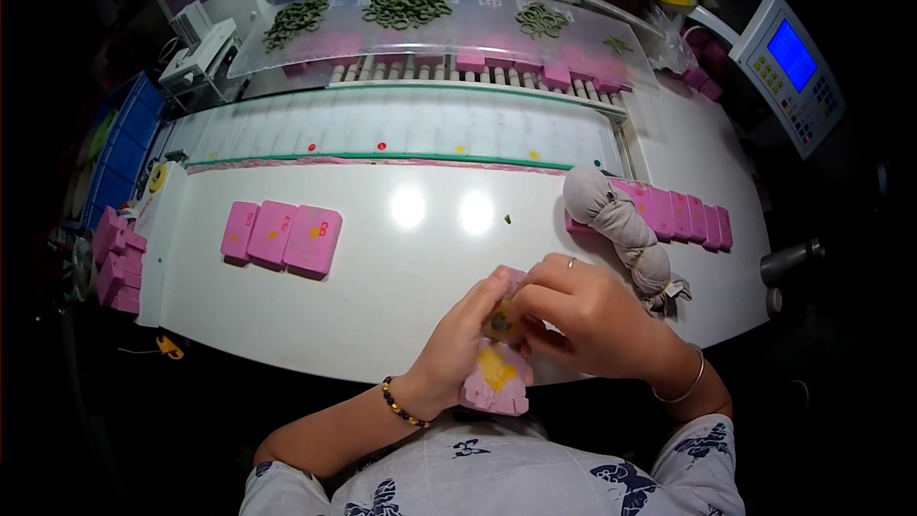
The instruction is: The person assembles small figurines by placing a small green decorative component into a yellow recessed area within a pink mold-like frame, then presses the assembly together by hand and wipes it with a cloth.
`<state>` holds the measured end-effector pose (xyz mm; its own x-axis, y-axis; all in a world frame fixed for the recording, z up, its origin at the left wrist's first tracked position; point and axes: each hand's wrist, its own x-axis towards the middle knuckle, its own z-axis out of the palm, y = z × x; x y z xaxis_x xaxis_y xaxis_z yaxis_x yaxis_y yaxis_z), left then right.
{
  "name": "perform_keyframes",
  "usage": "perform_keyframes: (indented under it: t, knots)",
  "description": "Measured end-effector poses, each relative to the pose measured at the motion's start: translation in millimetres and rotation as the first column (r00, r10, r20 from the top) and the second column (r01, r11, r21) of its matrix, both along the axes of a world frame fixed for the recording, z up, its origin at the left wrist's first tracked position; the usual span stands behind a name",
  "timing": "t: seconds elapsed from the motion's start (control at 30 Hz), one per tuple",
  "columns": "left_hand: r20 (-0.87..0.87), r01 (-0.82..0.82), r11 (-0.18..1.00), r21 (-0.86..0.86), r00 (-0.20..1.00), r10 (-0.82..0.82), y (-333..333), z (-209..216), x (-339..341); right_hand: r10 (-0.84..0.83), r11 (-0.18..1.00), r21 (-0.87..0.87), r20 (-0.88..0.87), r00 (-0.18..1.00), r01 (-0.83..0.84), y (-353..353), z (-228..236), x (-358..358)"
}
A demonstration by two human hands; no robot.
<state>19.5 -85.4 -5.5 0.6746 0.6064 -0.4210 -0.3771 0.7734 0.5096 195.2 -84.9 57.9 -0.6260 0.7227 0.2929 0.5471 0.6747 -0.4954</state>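
- One pink rubber mould [495, 401], yellow patch on its upward face; situated between the two hands, at the near edge of the worktop [287, 325].
- Long axis: roughly near to far, far end leaning slightly right; near end projecting from the hands toward the wearer's torso.
- One left hand [457, 346]: along the mould's left side, thumb toward the far end; its grip grasping the mould.
- One right hand [585, 311]: at the right, fingers curled over the mould's far half, beyond the yellow patch; whether its grip has pinched anything cannot be told, the fingertips being partly hidden.
- Nearer hand: neither clearly; both meet at the mould's far half.
- One small dark-green fragment [508, 219]: on the worktop, far of the hands, apart from them.
- Three pink blocks [275, 234]: far left of the hands, overlapping in a row.
- One grey cloth bundle [621, 225]: far right, near the right hand.
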Motion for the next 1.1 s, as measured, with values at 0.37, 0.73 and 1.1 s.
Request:
perform_keyframes:
  t: [0.37,0.73,1.1]
  knots:
    - [0.202,-0.037,0.994,0.104,0.979,0.015,-2.9,5.1,-9.6,-0.164,0.974,0.16,-0.001,0.986,0.162,-18.7,-4.1,-10.9]
    - [0.15,-0.079,0.984,0.161,0.987,0.054,-4.2,4.0,-10.5,-0.266,0.949,0.146,-0.104,0.958,0.279,-25.6,-7.1,-17.3]
    - [0.081,-0.153,0.925,0.347,0.988,0.133,-4.9,9.8,-15.0,-0.598,0.778,-0.585,-0.574,0.559,0.231,-34.1,-30.4,-13.5]
